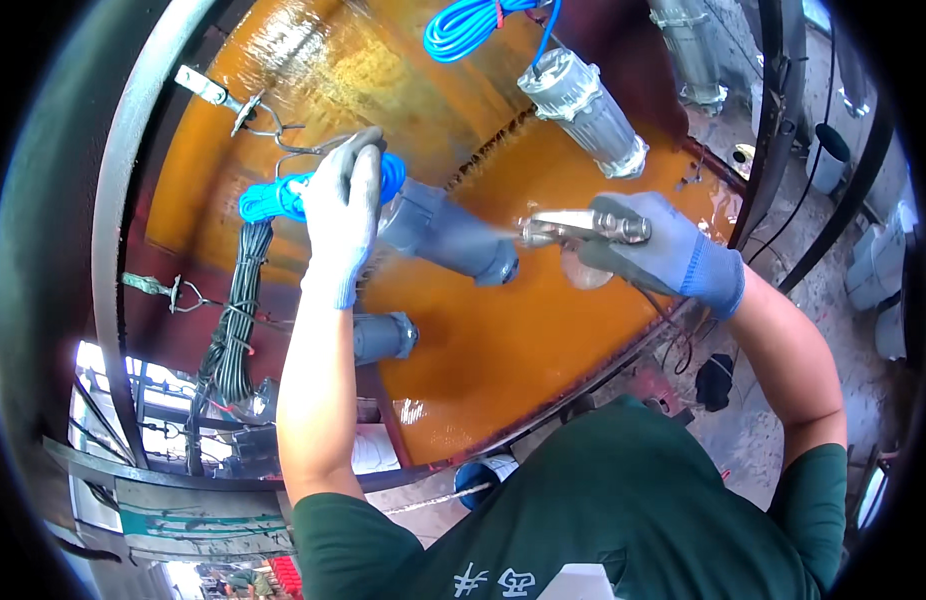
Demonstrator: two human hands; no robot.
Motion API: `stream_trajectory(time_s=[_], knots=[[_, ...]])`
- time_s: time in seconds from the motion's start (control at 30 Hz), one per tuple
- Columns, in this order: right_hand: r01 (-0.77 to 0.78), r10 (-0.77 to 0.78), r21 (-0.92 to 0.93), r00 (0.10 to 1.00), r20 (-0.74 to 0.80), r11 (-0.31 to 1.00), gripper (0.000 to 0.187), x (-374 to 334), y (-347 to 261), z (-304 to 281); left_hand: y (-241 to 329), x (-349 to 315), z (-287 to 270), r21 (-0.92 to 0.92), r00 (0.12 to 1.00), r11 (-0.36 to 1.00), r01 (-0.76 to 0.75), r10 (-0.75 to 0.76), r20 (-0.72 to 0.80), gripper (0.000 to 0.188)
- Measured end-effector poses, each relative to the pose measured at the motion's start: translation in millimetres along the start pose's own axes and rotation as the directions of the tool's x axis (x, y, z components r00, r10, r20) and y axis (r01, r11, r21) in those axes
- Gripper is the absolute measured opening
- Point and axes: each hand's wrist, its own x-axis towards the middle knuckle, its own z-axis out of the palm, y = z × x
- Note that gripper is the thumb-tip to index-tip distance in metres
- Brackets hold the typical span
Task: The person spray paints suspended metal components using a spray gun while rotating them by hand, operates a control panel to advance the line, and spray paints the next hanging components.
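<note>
My left hand (343, 205), in a light glove with dark fingers, is closed around a coiled blue cable (271, 200) just below a wire hook (298, 150). Beside it hangs a grey cylindrical motor (448, 232), tilted, its upper end partly behind my hand. In my right hand (663, 245), also gloved, is a metal spray gun (573, 226) with a rounded cup beneath it. Its nozzle faces the motor from the right, a short gap away, and a pale mist spreads between them. The fingers on the trigger side are partly hidden.
Another grey motor (588, 112) hangs at upper right under a blue coil (468, 28). A further motor (385, 337) and a dark cable bundle (238, 320) hang at left. Behind stands an orange-coated booth surface (503, 370). A curved metal rail (108, 200) runs along the left; buckets (878, 265) stand far right.
</note>
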Motion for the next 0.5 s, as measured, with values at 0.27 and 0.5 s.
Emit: stream_trajectory(time_s=[0.27,0.5], knots=[[0.056,-0.055,-0.035,0.998,0.016,0.998,0.026,8.6,1.9,-14.0,-10.0,-45.3,-14.3,0.068,0.975,0.997,-0.038,0.052,-0.217,0.031],[0.027,-0.027,-0.011,0.999,-0.045,1.0,0.025,16.3,-4.0,-39.0,-71.5,-73.0,-24.4,0.176,0.925,0.984,-0.001,0.068,-0.375,0.026]])
